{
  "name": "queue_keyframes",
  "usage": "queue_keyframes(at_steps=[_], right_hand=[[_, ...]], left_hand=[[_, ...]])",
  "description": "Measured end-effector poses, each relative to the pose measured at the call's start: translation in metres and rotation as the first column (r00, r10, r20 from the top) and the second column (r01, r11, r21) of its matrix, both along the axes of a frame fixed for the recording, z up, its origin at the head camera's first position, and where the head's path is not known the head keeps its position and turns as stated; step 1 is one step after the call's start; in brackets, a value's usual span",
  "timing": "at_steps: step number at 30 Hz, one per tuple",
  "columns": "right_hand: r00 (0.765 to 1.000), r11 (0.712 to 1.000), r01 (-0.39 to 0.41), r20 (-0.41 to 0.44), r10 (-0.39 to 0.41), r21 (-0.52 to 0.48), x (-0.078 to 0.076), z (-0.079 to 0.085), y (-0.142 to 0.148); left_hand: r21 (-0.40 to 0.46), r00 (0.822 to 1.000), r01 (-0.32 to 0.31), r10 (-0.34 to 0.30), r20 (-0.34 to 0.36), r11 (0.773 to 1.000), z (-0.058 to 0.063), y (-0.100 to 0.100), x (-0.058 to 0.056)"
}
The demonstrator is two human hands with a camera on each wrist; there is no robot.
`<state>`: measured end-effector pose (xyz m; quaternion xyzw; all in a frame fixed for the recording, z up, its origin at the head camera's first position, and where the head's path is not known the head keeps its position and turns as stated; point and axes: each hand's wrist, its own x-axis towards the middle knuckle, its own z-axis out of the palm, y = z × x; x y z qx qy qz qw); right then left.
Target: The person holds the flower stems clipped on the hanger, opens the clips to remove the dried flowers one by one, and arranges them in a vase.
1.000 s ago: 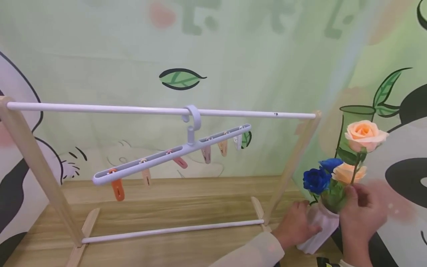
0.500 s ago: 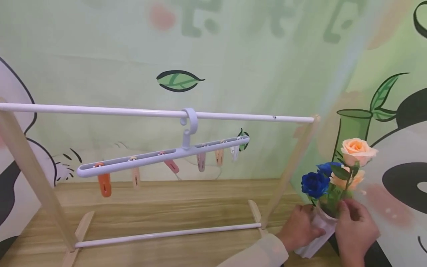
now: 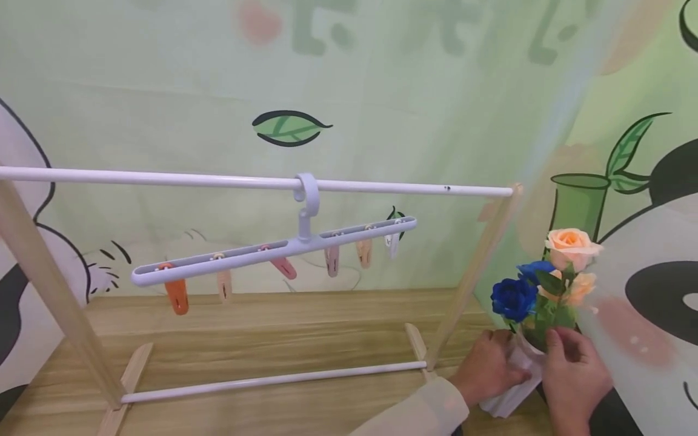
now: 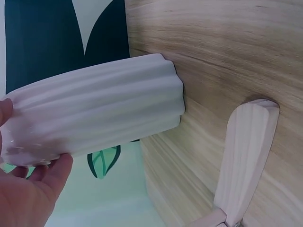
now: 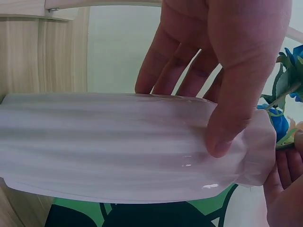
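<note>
A white fluted vase [image 3: 504,396] stands at the right of the table, holding blue roses [image 3: 514,300] and an orange-peach rose [image 3: 581,289]. My left hand [image 3: 488,366] grips it just below the mouth. In the right wrist view, the left thumb lies across the ribbed wall. My right hand [image 3: 578,375] is at the vase's mouth, thumb and forefinger pinching the green stem of a pale peach rose [image 3: 572,248]. That bloom stands above the others. Its lower stem is hidden by the vase and fingers. The vase's scalloped base [image 4: 177,94] meets the wood in the left wrist view.
A drying rack with wooden posts [image 3: 474,272] and a white top rod [image 3: 163,178] stands left of the vase. From the rod hangs a lavender hanger [image 3: 218,263] with several coloured clips, including an orange clip [image 3: 176,297]. A panda-print backdrop [image 3: 382,109] rises behind.
My right hand has lowered the pale peach rose, bringing its bloom down closer to the others. My left hand keeps its hold on the vase. The head view has shifted slightly.
</note>
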<state>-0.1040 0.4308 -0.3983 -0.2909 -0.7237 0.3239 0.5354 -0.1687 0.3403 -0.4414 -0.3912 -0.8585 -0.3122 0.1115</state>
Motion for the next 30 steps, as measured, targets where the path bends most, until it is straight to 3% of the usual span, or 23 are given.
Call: queue_keyframes(at_steps=[6, 9, 13, 18, 24, 30], right_hand=[[1.000, 1.000, -0.025, 0.006, 0.025, 0.009, 0.0018, -0.0025, -0.0016], [0.999, 0.999, -0.026, 0.021, 0.026, 0.018, 0.0019, -0.0028, -0.0026], [0.999, 0.999, -0.031, 0.028, 0.030, 0.030, 0.0008, -0.0032, -0.0016], [0.999, 0.999, -0.049, 0.010, 0.049, 0.005, 0.0000, -0.0029, -0.0003], [0.999, 0.998, -0.032, 0.042, 0.035, -0.056, 0.0000, -0.0019, 0.0001], [0.998, 1.000, -0.026, 0.056, 0.026, -0.011, 0.0008, -0.0033, 0.0009]], left_hand=[[0.014, 0.999, -0.004, 0.003, 0.054, 1.000, 0.0018, -0.0020, 0.0022], [0.060, 0.998, 0.016, -0.020, 0.062, 0.998, 0.0028, -0.0024, 0.0025], [0.122, 0.998, 0.051, -0.054, 0.023, 0.991, 0.0043, -0.0019, 0.0008], [0.139, 0.997, 0.069, -0.062, -0.055, 0.988, 0.0051, -0.0017, -0.0010], [0.145, 0.996, 0.070, -0.060, -0.072, 0.987, 0.0032, 0.0002, -0.0014], [0.134, 0.993, 0.053, -0.039, -0.108, 0.989, 0.0031, 0.0009, -0.0014]])
